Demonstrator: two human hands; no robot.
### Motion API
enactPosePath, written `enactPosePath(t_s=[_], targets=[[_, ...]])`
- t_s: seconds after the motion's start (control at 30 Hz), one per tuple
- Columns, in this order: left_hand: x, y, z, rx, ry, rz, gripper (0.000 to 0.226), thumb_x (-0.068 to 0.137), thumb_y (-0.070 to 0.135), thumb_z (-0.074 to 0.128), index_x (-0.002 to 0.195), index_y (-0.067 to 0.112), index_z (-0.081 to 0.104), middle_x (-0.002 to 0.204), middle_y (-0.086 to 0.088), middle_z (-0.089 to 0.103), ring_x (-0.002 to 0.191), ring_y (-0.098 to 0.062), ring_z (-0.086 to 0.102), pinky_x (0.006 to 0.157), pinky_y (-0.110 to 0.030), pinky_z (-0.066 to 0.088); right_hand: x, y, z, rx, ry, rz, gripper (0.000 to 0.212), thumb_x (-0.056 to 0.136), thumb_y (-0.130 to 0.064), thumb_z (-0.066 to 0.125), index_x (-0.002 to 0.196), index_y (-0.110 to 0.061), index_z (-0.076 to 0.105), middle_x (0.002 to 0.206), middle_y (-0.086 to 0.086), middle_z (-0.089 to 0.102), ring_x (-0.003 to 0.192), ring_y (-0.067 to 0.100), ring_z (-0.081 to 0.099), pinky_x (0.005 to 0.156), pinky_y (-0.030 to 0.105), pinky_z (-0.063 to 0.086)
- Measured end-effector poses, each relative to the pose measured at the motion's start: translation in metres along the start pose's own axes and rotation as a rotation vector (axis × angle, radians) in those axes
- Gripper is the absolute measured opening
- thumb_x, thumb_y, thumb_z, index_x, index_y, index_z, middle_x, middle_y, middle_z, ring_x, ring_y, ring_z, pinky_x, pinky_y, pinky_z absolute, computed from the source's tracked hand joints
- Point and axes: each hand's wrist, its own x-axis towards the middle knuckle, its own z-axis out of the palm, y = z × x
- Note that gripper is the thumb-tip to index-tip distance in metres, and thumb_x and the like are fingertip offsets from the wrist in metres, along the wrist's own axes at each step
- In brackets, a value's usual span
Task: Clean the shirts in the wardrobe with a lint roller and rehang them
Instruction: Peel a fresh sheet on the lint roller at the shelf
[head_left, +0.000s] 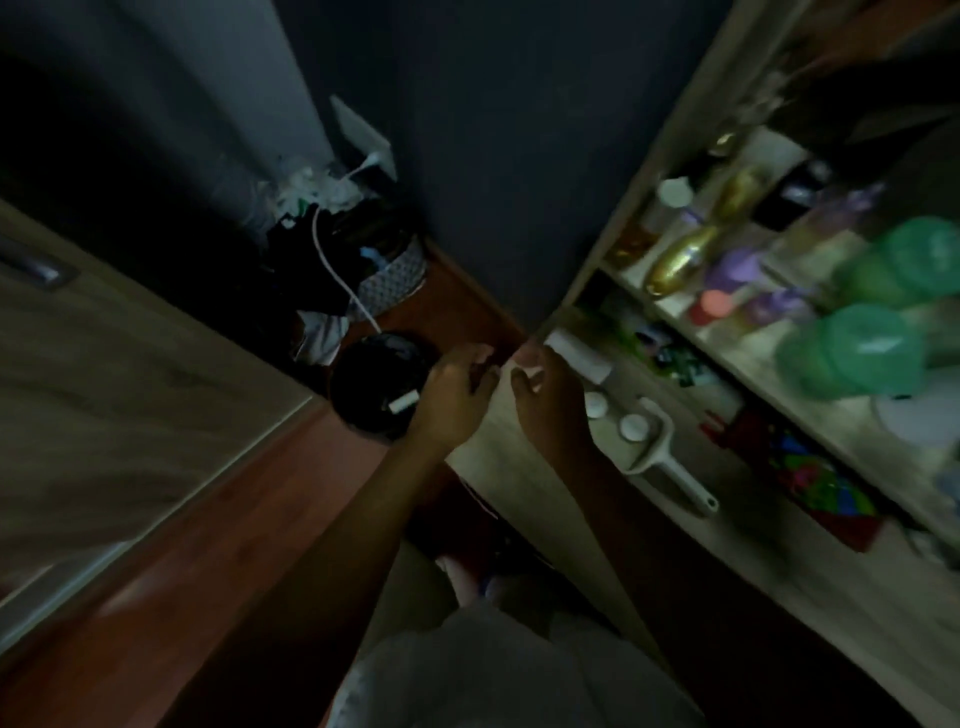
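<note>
The left hand (457, 400) and right hand (550, 400) meet with fingers curled. The right pinches a white scrap (531, 372), probably a spent sheet meant for the black bin (374, 389) just below; whether the left grips it too, I cannot tell. The lint roller (670, 462) lies untouched on the shelf (779, 561), just right of the right hand.

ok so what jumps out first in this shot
Two hands meet mid-frame at the edge of the shelf unit: the left hand with curled fingers, the right hand seemingly pinching a white scrap. Just left of them sits a round black bin. On the cluttered shelves to the right, bright green lids and gold bottles stand out through the blur.
</note>
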Motion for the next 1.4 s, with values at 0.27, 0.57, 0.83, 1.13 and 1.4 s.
enactPosePath(t_s=[0.27,0.57,0.83,1.13,1.4], targets=[[0.011,0.069,0.059,0.291,-0.280,0.254,0.054,0.093,0.014,0.065,0.144,0.011,0.049,0.148,-0.011,0.051,0.140,-0.028,0.042,0.117,-0.033,0.028,-0.026,0.076,-0.091,-0.261,0.130,0.036,0.026,0.093,-0.025,0.049,0.101,-0.009,0.069,0.095,0.009,0.070,0.087,0.022,0.067,0.080,0.036,0.056],[0.064,0.064,0.104,0.747,-0.421,0.360,0.071,0.085,0.017,0.066,0.151,0.020,0.039,0.155,-0.005,0.041,0.145,-0.027,0.032,0.115,-0.049,0.022,-0.017,0.111,-0.089,-0.399,0.127,0.024,0.026,0.082,-0.017,0.057,0.098,-0.003,0.070,0.097,0.016,0.071,0.095,0.035,0.068,0.086,0.049,0.055],[0.068,0.039,0.105,0.975,-0.319,0.250,0.054,0.093,0.032,0.059,0.146,0.027,0.045,0.141,-0.007,0.057,0.123,-0.034,0.053,0.104,-0.049,0.034,0.009,0.138,-0.064,-0.563,0.004,0.049,0.042,0.085,-0.036,0.055,0.116,-0.011,0.067,0.119,0.009,0.068,0.114,0.028,0.061,0.101,0.043,0.045],[0.042,0.026,0.084,0.734,-0.259,0.167,0.054,0.083,0.034,0.072,0.134,0.023,0.061,0.116,-0.011,0.071,0.103,-0.038,0.067,0.086,-0.047,0.051,0.014,0.143,-0.059,-0.642,0.084,0.009,0.022,0.087,-0.030,0.051,0.092,-0.020,0.070,0.096,0.003,0.071,0.092,0.024,0.068,0.086,0.040,0.053],[0.025,0.039,0.085,0.675,-0.243,0.132,0.055,0.081,0.034,0.075,0.132,0.019,0.062,0.114,-0.012,0.072,0.102,-0.038,0.068,0.084,-0.049,0.055,0.014,0.132,-0.065,-0.650,0.084,-0.036,0.030,0.074,-0.029,0.075,0.102,-0.021,0.068,0.101,0.000,0.071,0.091,0.019,0.068,0.079,0.033,0.053]])
